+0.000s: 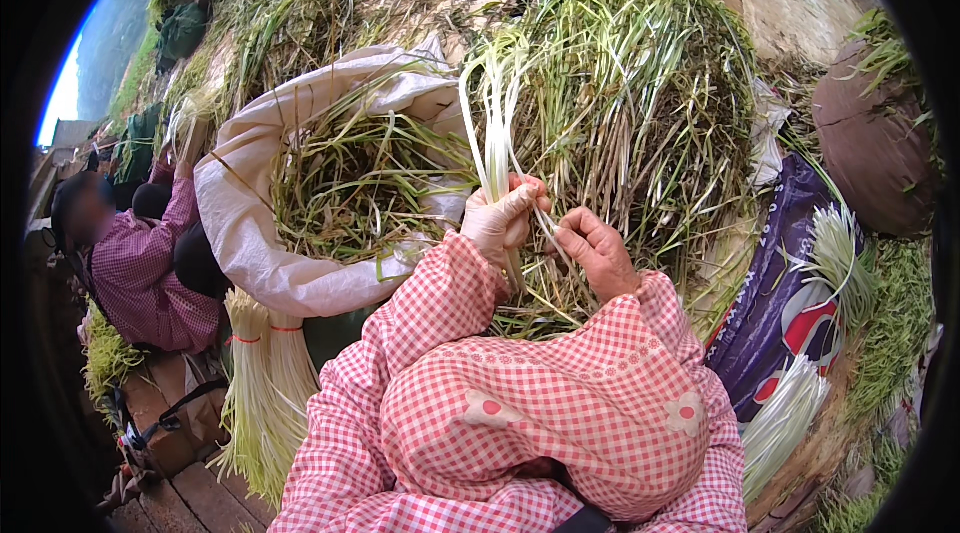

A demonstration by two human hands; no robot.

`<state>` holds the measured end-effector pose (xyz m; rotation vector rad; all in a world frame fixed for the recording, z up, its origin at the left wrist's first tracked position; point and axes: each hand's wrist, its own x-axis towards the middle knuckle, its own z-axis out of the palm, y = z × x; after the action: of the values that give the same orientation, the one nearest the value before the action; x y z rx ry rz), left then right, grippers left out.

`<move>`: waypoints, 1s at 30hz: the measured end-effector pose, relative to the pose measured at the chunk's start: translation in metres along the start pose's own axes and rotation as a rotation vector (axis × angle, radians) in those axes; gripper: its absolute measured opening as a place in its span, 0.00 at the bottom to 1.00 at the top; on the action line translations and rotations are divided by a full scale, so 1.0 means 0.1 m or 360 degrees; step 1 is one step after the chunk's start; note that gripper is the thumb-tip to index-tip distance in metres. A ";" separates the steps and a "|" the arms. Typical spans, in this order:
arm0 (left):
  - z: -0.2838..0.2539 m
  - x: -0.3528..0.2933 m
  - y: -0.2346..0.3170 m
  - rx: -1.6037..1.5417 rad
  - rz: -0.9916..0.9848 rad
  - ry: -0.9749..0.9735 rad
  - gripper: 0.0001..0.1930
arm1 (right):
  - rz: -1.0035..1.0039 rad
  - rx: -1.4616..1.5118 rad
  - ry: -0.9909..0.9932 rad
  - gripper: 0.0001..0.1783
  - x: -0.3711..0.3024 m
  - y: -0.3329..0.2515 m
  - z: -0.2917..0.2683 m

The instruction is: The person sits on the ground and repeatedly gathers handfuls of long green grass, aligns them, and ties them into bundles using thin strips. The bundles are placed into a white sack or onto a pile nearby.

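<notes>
A: Okay, so your left hand (503, 218) is curled tight around a bunch of white stalks (494, 133), right in front of your chest. The long ends stick up toward twelve o'clock and flop over at the top, and a bit pokes out under your fist. What's your right hand doing?

B: Your right hand (597, 251) is just beside it at about four o'clock, thumb and fingertips pinched on a thin stalk (546, 224) that slants between your two hands. Can't tell exactly how each fingertip sits.

A: And that big heap of greens (640, 113) at one o'clock from your hands? Proper tangle, green tops mixed with brown bits.

B: Yep, and your white sack (235, 193) is at nine to ten, mouth wide open, with loose leafy stuff (350, 193) inside. Below it, at eight, you've got pale bundles (262, 383) tied with red bands.

A: Three o'clock is a purple bag (765, 243) lying flat, with a loose white bunch (785, 423) by its lower end, at four.

B: Plus a co-worker (150, 273) in a checked top way out at your nine, well apart from you.
</notes>
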<state>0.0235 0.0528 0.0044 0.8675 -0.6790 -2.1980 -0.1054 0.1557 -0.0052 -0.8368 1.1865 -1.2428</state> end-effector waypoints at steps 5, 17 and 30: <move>0.05 -0.05 0.02 0.0434 -0.0256 0.0093 0.11 | -0.0294 -0.0372 0.0244 0.06 0.03 -0.02 0.01; -0.01 -0.02 -0.09 0.0385 -0.0407 0.0128 0.10 | -0.0253 -0.0300 0.0495 0.07 0.04 0.04 0.04; -0.12 0.00 0.07 0.0045 -0.0424 0.0200 0.04 | 0.0205 0.0549 -0.0232 0.04 -0.62 0.34 -0.70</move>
<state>0.0347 0.0453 0.0016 1.1577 -0.5615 -2.3458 -0.1601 0.2315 -0.0405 -0.5746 0.8630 -1.2144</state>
